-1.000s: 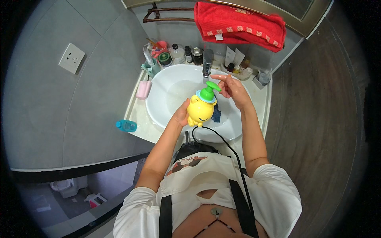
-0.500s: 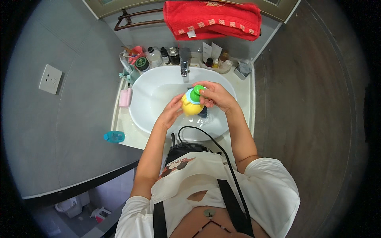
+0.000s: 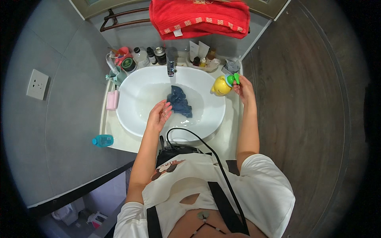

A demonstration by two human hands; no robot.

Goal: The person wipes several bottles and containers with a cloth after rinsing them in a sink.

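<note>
So the right hand has the yellow pump bottle by its green top, with the body tilted off to that hand's left, over the sink rim. Can't tell if it's resting on anything. Left hand is loose and holding nothing, fingers right beside the dark blue cloth; can't tell if they touch. Looks like the bottle-handling step to me; next move probably calls for setting it down upright on the desk.

Moderate, even light, small glints in the basin, curved edges, black corners.
</note>
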